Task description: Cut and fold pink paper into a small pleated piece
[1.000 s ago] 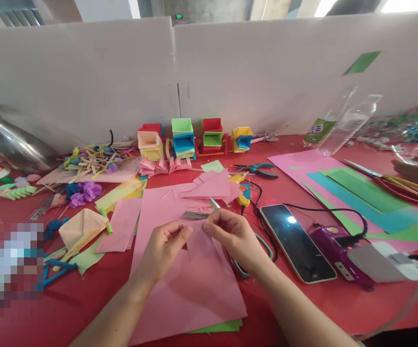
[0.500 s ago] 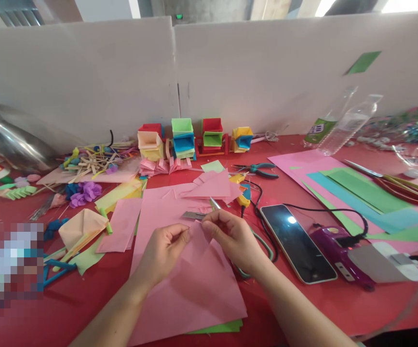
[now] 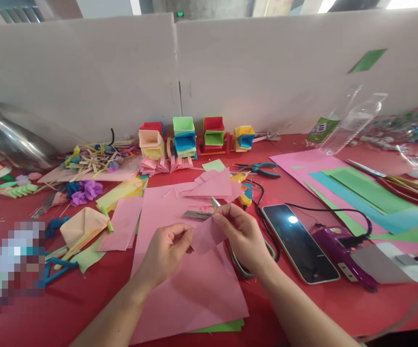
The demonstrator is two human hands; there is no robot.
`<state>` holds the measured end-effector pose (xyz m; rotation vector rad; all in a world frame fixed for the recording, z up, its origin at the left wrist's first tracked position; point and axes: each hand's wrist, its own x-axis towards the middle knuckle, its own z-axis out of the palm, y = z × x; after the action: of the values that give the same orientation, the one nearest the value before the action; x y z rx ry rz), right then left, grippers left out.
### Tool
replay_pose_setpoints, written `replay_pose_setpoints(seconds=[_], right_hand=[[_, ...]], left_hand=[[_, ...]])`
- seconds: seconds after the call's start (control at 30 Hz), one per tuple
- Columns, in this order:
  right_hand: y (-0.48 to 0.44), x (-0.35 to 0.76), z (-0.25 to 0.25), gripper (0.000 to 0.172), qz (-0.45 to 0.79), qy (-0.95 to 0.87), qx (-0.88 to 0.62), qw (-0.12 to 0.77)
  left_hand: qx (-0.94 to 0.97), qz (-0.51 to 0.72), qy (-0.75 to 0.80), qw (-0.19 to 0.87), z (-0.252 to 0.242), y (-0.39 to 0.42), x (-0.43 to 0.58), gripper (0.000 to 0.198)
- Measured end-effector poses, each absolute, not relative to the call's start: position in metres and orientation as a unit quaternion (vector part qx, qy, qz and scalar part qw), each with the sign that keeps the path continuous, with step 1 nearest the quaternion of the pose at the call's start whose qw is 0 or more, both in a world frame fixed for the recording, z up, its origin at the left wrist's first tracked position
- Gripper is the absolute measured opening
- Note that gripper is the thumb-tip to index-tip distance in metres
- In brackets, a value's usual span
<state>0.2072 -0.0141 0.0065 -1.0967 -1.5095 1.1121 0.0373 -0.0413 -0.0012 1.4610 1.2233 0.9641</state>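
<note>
A small pink paper piece (image 3: 208,237) was stretched between the person's two hands, raised over the middle of a large pink paper sheet (image 3: 190,294) on the red table (image 3: 266,313). The left hand (image 3: 168,248) pinched its left edge between thumb and forefinger; the right hand (image 3: 241,233) gripped its upper right part the same way, thumb on the near side, remaining fingers curled. Just beyond the piece lay a flat metal blade (image 3: 196,214), and a pointed metal tip (image 3: 215,202) showed behind the right hand, the rest of that tool hidden. Pink offcuts (image 3: 214,185) were heaped at the sheet's far end, near a yellow-and-blue tool (image 3: 245,196) and teal-handled pliers (image 3: 262,168). To the right lay a smartphone (image 3: 299,243) and, just beside it, a purple power strip (image 3: 342,255); to the left, a folded peach paper form (image 3: 85,226). Farther back, colourful open paper boxes (image 3: 184,140) stood before a white partition (image 3: 86,72).
</note>
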Motion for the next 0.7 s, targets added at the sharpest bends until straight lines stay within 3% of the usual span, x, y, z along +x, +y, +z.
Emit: replay_pose_setpoints(seconds=[0.27, 0.47, 0.7], right_hand=[[-0.0101, 0.2125, 0.0117, 0.019, 0.487, -0.652, -0.439, 0.38], [-0.0144, 0.2098, 0.0117, 0.015, 0.459, -0.644, -0.458, 0.405], [-0.0125, 0.2096, 0.0133, 0.022, 0.507, -0.617, -0.453, 0.396]], left_hand=[[0.68, 0.355, 0.524, 0.371, -0.0027, -0.0428, 0.0347, 0.028], [0.647, 0.373, 0.521, 0.412, -0.0007, -0.0437, 0.0358, 0.021], [0.634, 0.398, 0.532, 0.395, -0.0022, -0.0417, 0.0314, 0.026]])
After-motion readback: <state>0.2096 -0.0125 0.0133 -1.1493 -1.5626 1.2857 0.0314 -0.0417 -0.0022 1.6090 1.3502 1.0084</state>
